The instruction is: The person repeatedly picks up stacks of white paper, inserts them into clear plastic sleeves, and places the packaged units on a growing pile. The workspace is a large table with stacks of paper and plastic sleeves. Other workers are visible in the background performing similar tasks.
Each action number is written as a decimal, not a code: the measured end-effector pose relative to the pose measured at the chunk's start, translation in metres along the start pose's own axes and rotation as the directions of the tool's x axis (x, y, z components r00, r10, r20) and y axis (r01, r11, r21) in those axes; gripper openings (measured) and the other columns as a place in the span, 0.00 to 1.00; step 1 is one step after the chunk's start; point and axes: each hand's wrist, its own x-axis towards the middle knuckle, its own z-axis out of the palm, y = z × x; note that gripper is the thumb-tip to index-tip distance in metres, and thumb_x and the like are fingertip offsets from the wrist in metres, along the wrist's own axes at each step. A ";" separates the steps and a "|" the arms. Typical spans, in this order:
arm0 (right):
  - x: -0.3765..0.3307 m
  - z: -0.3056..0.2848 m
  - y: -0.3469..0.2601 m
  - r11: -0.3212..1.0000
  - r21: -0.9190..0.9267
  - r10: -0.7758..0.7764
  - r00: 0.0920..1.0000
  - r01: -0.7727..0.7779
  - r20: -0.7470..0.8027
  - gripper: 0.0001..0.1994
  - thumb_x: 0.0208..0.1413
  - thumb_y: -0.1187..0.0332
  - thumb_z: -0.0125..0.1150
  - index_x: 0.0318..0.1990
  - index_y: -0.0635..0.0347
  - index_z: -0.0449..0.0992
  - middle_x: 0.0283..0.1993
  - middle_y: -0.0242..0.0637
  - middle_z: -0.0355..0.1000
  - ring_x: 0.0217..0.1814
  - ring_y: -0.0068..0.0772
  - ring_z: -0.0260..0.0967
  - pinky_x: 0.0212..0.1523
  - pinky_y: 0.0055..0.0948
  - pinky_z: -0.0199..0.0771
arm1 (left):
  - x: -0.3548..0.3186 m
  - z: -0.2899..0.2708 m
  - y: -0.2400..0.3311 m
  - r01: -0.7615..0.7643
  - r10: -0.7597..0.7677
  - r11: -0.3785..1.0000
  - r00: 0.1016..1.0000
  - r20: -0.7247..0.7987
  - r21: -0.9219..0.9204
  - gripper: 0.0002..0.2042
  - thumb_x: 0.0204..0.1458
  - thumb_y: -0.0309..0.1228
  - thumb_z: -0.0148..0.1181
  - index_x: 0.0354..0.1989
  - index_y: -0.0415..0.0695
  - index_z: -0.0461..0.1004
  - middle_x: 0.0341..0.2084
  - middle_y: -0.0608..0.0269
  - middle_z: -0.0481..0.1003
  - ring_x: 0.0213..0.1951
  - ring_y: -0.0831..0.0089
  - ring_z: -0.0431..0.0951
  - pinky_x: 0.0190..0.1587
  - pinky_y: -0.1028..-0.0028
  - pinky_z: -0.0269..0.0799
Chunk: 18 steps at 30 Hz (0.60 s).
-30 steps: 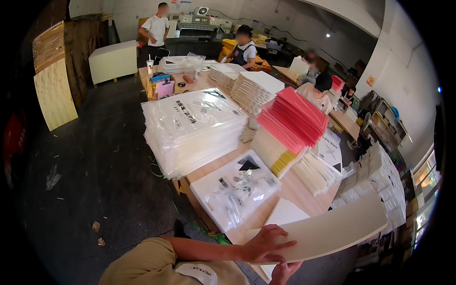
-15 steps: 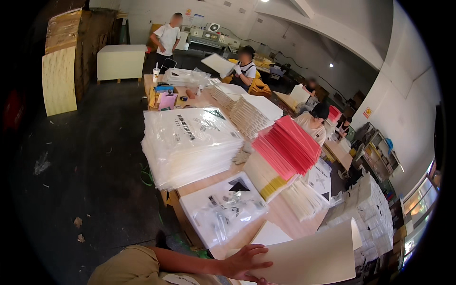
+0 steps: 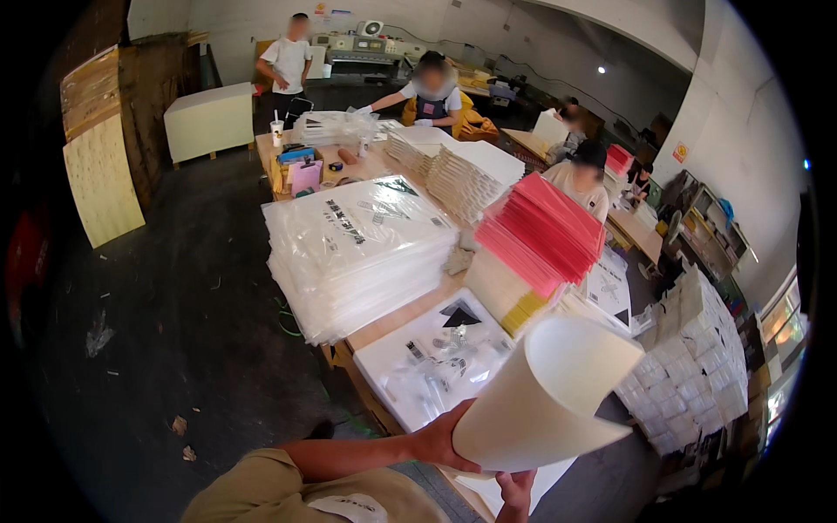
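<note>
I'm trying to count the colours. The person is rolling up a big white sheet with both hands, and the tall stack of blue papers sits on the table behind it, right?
Not quite. The head view shows the stack of papers is red, not blue. The rest holds: the left hand and right hand curl the white sheet, with the stack on the table behind.

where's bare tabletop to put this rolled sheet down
A bare wood strip runs between the tall stack of clear plastic sleeves and the flat clear-wrapped pack. Elsewhere it is crowded: the red sheet stack and white fanned stacks fill the rest.
</note>
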 end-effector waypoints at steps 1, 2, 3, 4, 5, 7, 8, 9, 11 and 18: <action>0.002 0.014 -0.001 0.999 -0.008 -0.033 0.998 0.032 -0.049 0.35 0.48 0.65 0.71 0.61 0.68 0.60 0.54 0.40 0.68 0.56 0.33 0.67 0.57 0.34 0.66 | -0.001 -0.005 -0.006 0.014 -0.014 1.000 1.000 -0.015 -0.012 0.53 0.35 0.33 0.80 0.69 0.42 0.48 0.60 0.55 0.63 0.63 0.65 0.62 0.64 0.64 0.59; 0.001 0.028 0.003 0.999 0.007 -0.044 0.989 0.046 -0.141 0.31 0.51 0.66 0.69 0.59 0.68 0.62 0.53 0.40 0.69 0.54 0.31 0.68 0.56 0.32 0.66 | -0.002 -0.010 -0.012 0.028 -0.029 0.999 0.999 -0.029 -0.024 0.53 0.35 0.33 0.80 0.69 0.42 0.49 0.60 0.55 0.63 0.63 0.65 0.62 0.64 0.64 0.60; 0.003 0.034 0.005 0.999 -0.042 -0.032 0.987 0.026 -0.158 0.30 0.52 0.67 0.69 0.59 0.68 0.62 0.52 0.40 0.69 0.53 0.31 0.68 0.55 0.31 0.67 | -0.004 -0.017 -0.012 0.044 -0.045 0.999 0.998 -0.051 -0.033 0.53 0.35 0.33 0.80 0.69 0.42 0.49 0.60 0.55 0.63 0.63 0.64 0.63 0.64 0.65 0.60; 0.005 0.038 0.008 0.996 -0.089 -0.021 0.984 0.005 -0.176 0.29 0.53 0.67 0.68 0.58 0.68 0.62 0.52 0.40 0.69 0.53 0.30 0.68 0.55 0.31 0.67 | -0.005 -0.024 -0.011 0.065 -0.066 0.997 0.998 -0.025 -0.036 0.53 0.34 0.33 0.80 0.69 0.42 0.49 0.60 0.55 0.63 0.62 0.64 0.63 0.63 0.65 0.60; 0.007 0.043 0.012 0.991 -0.135 -0.010 0.981 -0.017 -0.196 0.27 0.54 0.67 0.67 0.58 0.68 0.62 0.51 0.39 0.70 0.53 0.29 0.68 0.54 0.30 0.67 | -0.005 -0.033 -0.008 0.087 -0.087 0.996 0.996 0.002 -0.038 0.53 0.34 0.33 0.80 0.69 0.42 0.49 0.60 0.55 0.63 0.62 0.64 0.64 0.63 0.65 0.60; 0.008 0.053 0.021 0.975 -0.214 0.007 0.974 -0.057 -0.227 0.25 0.56 0.67 0.65 0.57 0.68 0.63 0.49 0.38 0.70 0.51 0.27 0.68 0.52 0.29 0.68 | 0.000 -0.048 0.001 0.082 -0.083 0.996 0.996 -0.020 -0.038 0.52 0.34 0.33 0.80 0.68 0.41 0.50 0.59 0.56 0.64 0.61 0.64 0.64 0.63 0.65 0.61; 0.004 0.056 0.029 0.962 -0.258 0.022 0.970 -0.086 -0.242 0.25 0.56 0.66 0.65 0.56 0.69 0.63 0.49 0.38 0.70 0.51 0.27 0.68 0.51 0.29 0.68 | 0.004 -0.053 0.007 0.060 -0.062 0.998 0.995 -0.073 -0.033 0.52 0.34 0.33 0.80 0.68 0.41 0.51 0.58 0.56 0.65 0.60 0.65 0.65 0.62 0.65 0.61; 0.004 0.065 0.030 0.946 -0.303 0.036 0.965 -0.117 -0.259 0.25 0.57 0.66 0.65 0.56 0.69 0.63 0.49 0.38 0.70 0.50 0.27 0.68 0.51 0.29 0.69 | 0.005 -0.058 0.011 0.038 -0.041 0.999 0.991 -0.125 -0.028 0.51 0.34 0.34 0.80 0.68 0.41 0.52 0.58 0.57 0.65 0.60 0.65 0.65 0.62 0.65 0.61; 0.007 0.088 0.034 0.945 -0.321 -0.046 0.948 -0.062 -0.316 0.21 0.57 0.67 0.65 0.52 0.68 0.65 0.44 0.38 0.73 0.46 0.27 0.70 0.47 0.28 0.71 | 0.007 -0.077 0.007 0.031 -0.033 0.999 0.994 -0.104 -0.022 0.49 0.35 0.34 0.80 0.66 0.41 0.55 0.57 0.57 0.66 0.60 0.66 0.66 0.61 0.65 0.62; 0.026 0.140 0.038 0.889 -0.431 0.053 0.971 -0.151 -0.231 0.26 0.55 0.70 0.65 0.58 0.68 0.63 0.48 0.46 0.75 0.51 0.31 0.72 0.51 0.31 0.72 | 0.002 -0.135 0.003 0.094 -0.125 0.966 0.985 -0.119 -0.243 0.41 0.36 0.31 0.79 0.61 0.41 0.61 0.52 0.61 0.71 0.55 0.70 0.71 0.58 0.66 0.68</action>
